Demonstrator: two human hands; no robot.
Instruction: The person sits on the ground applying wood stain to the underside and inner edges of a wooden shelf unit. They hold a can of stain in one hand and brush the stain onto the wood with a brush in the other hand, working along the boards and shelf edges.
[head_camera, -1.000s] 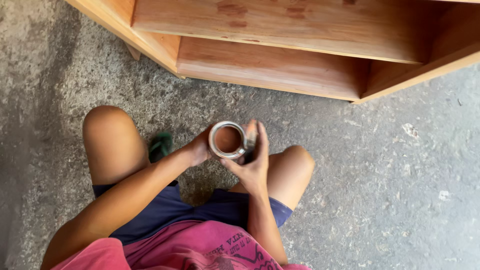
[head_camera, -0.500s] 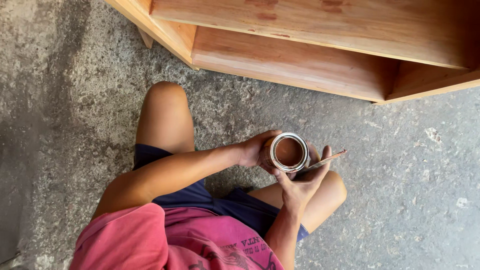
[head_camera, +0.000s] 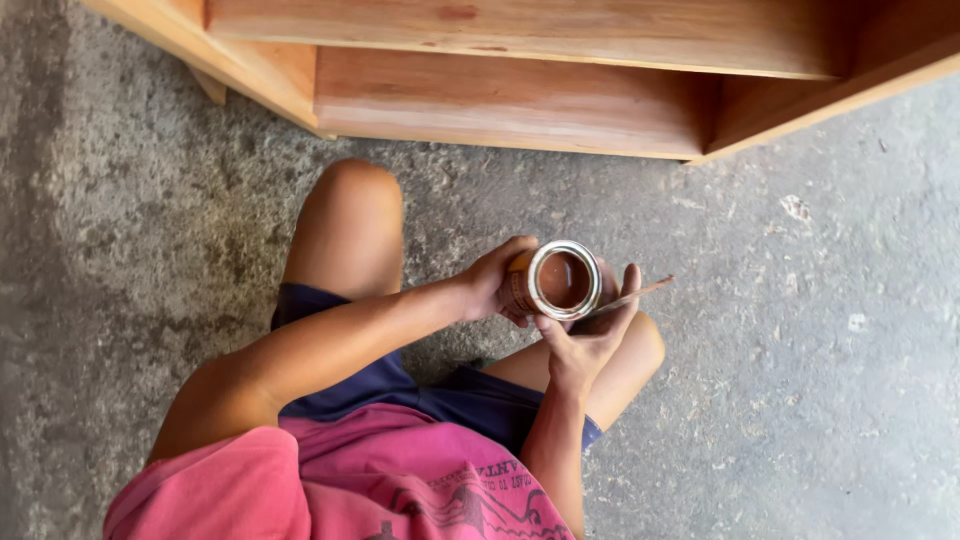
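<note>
- Above the squatting person's knees, over the concrete floor, a small open tin is held, tilted so its mouth faces the camera; reddish-brown liquid shows inside.
- Left hand: fingers wrapped closed around the tin's side wall, a full grip.
- Right hand: loosely curled beneath and beside the tin, with a thin stick-like tool lying across the fingers and pointing right. Whether it is pinched firmly or merely resting cannot be told.
- Handling, as a judgement: the tin is rigid metal and light enough for one hand; open and tilted, the contents could spill. The wall may be slick with drips. Best hold is around the body, below the rim.
- Not determinable: liquid depth, the tool's working end (brush or bare stick), and any lid.
- The wooden shelf unit is cut off by the top edge; its full extent is unseen.
</note>
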